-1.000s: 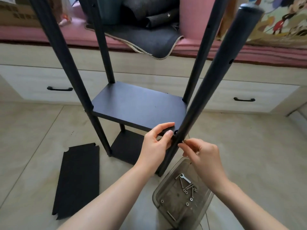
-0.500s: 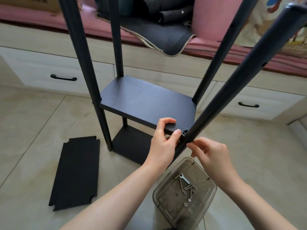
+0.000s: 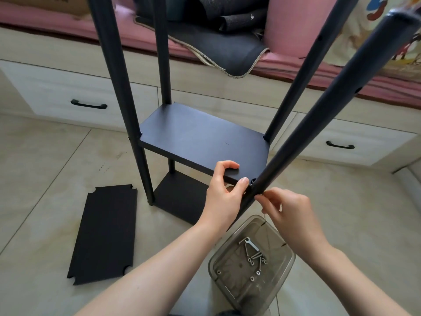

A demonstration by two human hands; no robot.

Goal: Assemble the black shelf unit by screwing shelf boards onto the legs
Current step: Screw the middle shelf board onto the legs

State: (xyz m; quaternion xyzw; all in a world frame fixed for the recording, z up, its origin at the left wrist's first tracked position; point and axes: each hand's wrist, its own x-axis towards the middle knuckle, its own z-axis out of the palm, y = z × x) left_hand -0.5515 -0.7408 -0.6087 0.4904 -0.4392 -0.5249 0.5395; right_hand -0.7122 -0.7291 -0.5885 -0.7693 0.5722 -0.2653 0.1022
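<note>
— On the tiled floor, in front of the drawer base of a pink-cushioned bench, how is the black shelf unit set?

— It is seen standing upright. Its four legs run up out of view; the near right leg appears tilted towards the camera, its capped end at upper right. The middle shelf board is held level between the legs, its long axis running left to right. A lower shelf board is seen beneath it, near the floor.

— And the hands?

— The near right corner of the middle shelf board is gripped by the left hand, fingers curled over the top and thumb against the front edge beside the leg. The right hand is held just right of that leg, fingertips pinched together at the joint; what is pinched is too small to be told. Both forearms are stretched forward from the bottom edge.

— What open room is left around it?

— A loose shelf board with notched corners is laid flat on the floor to the left, apart from the unit. A clear plastic container is placed just under the right hand, with screws and a small wrench lying in it. Bare tile is seen far left and right.
</note>
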